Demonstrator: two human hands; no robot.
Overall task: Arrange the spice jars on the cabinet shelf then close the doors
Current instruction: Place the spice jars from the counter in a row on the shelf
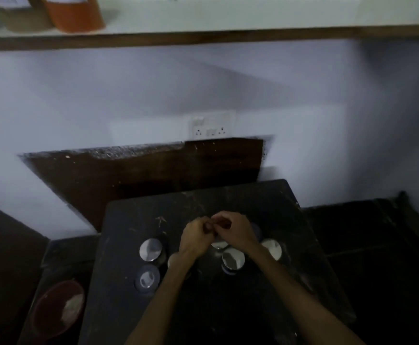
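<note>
Both hands meet over the bench (pixel 128 220): left hand (pixel 196 237) and right hand (pixel 237 232) have fingers curled, pinching something small between them; can't tell what. Spice jars (pixel 151 249) stand clustered on the bench below, lids up, probably staged for lifting. Shelf (pixel 228 33) overhead: two jars (pixel 73 16) far left, the rest open.

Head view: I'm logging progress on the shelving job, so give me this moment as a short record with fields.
surface: dark counter
jars on counter: several, shiny lids; one at far left
shelf: orange jar and brown jar at left
left hand: fingers curled, meeting right hand
held item: too blurred to tell
cabinet doors: not visible
</note>
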